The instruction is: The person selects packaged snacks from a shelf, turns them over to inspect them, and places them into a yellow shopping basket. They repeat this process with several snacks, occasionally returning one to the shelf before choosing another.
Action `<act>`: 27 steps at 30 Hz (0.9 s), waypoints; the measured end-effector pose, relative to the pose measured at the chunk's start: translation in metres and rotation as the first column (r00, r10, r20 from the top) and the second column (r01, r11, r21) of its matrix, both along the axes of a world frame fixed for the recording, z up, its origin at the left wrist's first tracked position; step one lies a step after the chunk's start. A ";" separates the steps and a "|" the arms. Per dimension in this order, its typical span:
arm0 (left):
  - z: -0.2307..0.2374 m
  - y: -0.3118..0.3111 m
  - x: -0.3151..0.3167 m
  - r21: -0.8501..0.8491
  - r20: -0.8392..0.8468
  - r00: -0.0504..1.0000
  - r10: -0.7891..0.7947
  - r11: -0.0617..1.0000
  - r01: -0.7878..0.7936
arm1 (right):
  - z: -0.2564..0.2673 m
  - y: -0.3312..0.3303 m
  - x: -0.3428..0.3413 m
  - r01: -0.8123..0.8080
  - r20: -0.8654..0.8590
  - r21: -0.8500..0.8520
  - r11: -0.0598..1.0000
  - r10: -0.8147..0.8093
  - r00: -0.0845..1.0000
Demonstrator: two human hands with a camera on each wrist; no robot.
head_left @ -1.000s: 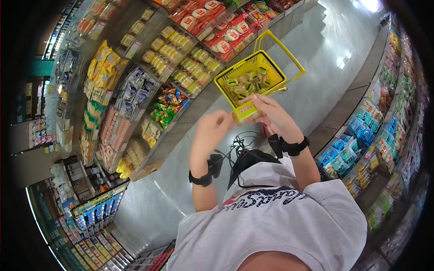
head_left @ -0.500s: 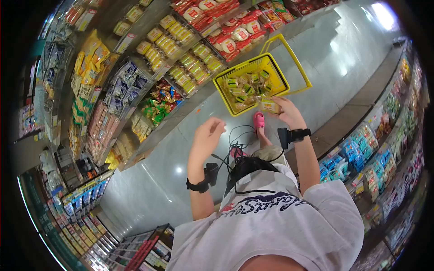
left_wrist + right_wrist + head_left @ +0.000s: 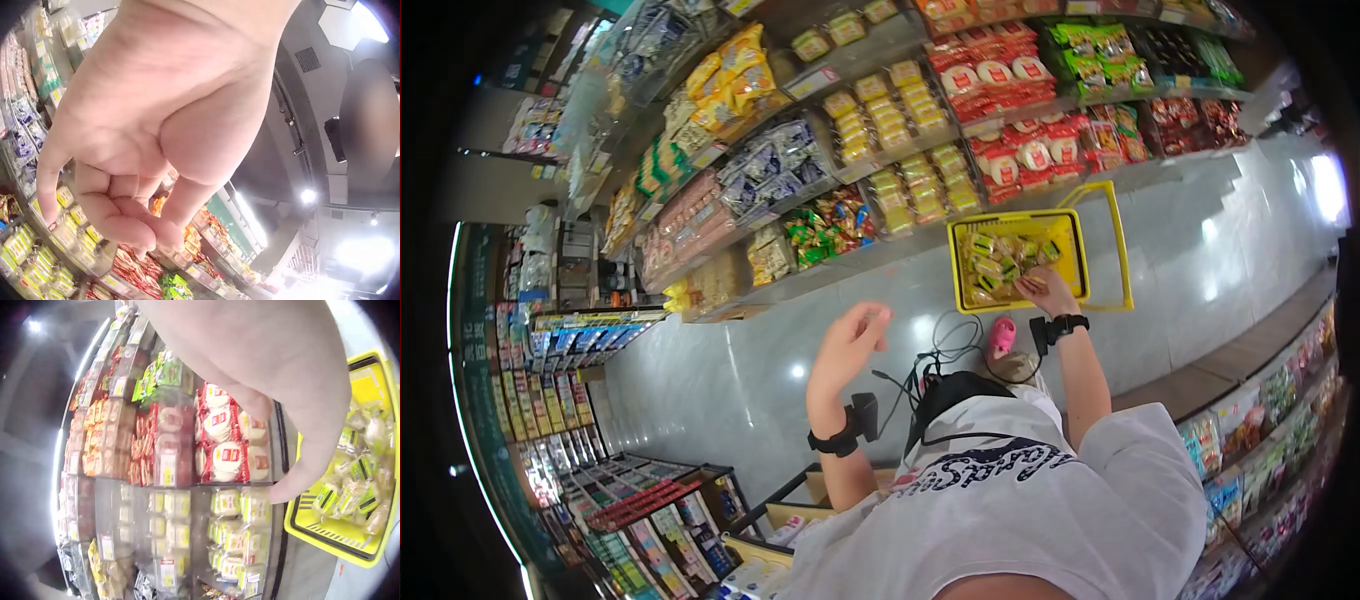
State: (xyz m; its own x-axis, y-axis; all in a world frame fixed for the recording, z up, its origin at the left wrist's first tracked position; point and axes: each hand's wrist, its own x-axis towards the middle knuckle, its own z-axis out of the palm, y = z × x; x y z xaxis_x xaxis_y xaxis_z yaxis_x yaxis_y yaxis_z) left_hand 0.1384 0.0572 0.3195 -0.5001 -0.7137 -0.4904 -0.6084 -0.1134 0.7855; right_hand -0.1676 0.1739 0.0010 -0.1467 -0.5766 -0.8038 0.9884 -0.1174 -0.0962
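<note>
My right hand (image 3: 1048,290) reaches over the near rim of a yellow shopping basket (image 3: 956,262), its fingertips at the snack packs inside. Several small clear-wrapped packs (image 3: 998,268) with yellow-green labels lie heaped in that basket. Seen from the right wrist, thumb and fingers of the right hand (image 3: 281,381) are apart, with no pack between them. My left hand (image 3: 850,345) hangs in the air left of the basket, fingers loosely curled and holding nothing. The left wrist view shows the same hand (image 3: 150,125) from the palm side, thumb near the fingertips.
Shelves behind the basket carry similar yellow-green packs (image 3: 920,190), red-wrapped packs (image 3: 1032,155) and colourful bagged sweets (image 3: 830,225). The basket's handle (image 3: 1122,250) tips out to the right over the grey floor (image 3: 800,320). Black cables (image 3: 930,350) hang before the body. Another shelf lines the right side.
The right hand carried a yellow-labelled pack away from the left hand and into the basket, and its fingers now hold nothing visible. The left hand stayed raised. The head view has turned.
</note>
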 end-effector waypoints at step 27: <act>0.054 -0.277 -0.089 0.498 -0.830 0.462 0.311 0.787 0.364 | 0.342 -0.266 -0.025 -0.500 -0.666 -0.416 0.760 0.120 0.737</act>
